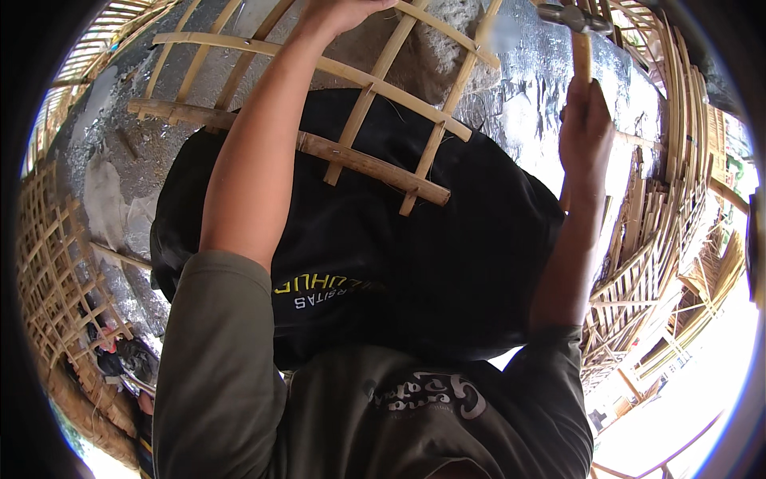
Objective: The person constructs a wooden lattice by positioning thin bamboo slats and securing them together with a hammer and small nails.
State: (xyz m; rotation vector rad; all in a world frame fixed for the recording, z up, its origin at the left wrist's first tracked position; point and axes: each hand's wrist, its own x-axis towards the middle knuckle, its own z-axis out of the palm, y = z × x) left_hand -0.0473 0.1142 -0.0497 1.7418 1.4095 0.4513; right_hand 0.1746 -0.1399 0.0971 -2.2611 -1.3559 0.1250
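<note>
Head view shows the right hand (585,128) wrapped tight round a hammer (576,32) (its wooden handle points up), raised to the right of the bamboo lattice (375,128), while the left hand (339,12) grips a top slat, nearer it.

Both arms reach up and away from the body, bare from the olive sleeves that cover the upper arms. The left hand (339,14) stretches furthest, its fingers curled over at the top edge of the view. The right hand (585,132) is raised with the wrist straight, its grip clenched into a fist.
</note>
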